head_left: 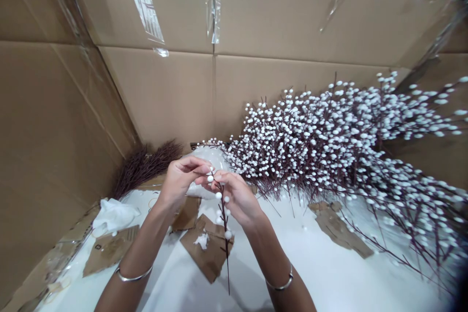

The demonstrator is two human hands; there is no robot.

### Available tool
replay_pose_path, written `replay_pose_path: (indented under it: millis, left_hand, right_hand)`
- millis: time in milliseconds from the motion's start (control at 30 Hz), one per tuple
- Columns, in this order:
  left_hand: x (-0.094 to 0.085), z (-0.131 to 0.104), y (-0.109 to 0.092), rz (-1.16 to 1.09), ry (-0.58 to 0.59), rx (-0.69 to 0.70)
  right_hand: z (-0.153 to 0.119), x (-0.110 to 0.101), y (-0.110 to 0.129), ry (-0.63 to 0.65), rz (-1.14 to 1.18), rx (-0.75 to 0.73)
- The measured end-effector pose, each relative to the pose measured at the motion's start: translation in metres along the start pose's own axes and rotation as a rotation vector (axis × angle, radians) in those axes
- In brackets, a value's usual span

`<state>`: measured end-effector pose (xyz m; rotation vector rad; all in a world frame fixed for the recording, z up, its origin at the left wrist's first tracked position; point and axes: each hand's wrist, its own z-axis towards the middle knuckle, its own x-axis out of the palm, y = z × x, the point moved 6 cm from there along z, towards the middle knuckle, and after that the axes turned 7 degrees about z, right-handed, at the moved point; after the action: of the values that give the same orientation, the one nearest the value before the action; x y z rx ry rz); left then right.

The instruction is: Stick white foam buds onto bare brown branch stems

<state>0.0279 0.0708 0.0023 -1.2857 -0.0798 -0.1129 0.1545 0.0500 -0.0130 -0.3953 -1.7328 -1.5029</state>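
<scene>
A dark brown artificial berry stem (225, 222) with white berries hangs upright in front of me, its bare end pointing down. My right hand (236, 194) pinches it near the top. My left hand (183, 178) is closed at the stem's tip, fingertips pressed together by a white berry (210, 178); whether they grip that berry or another small one is hard to make out. Behind my hands lies a clear plastic bag (210, 156) of white pieces, partly covered by my fingers. Below the stem is a cardboard piece (208, 258) with a white blob (202, 240) on it.
A large heap of white-berried stems (321, 141) fills the right side. Bare brown stems (146, 163) lie at the back left. Tall cardboard walls (164, 92) enclose the white table (292, 253). White crumpled material (114, 214) and cardboard scraps (109, 251) lie at left, another scrap (341, 229) at right.
</scene>
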Motion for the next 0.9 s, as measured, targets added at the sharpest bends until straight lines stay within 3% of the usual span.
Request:
replay_pose_path:
  millis: [400, 733, 900]
  left_hand:
    - [-0.002, 0.003, -0.010, 0.110, 0.100, 0.100]
    - [-0.004, 0.004, -0.007, 0.131, 0.181, 0.059]
    - [-0.016, 0.007, -0.006, 0.241, 0.070, -0.004]
  right_hand:
    - [0.003, -0.003, -0.004, 0.038, -0.019, 0.027]
    - [0.003, 0.001, -0.002, 0.105, -0.124, 0.010]
    - [-0.001, 0.001, 0.019, 0.097, -0.384, -0.150]
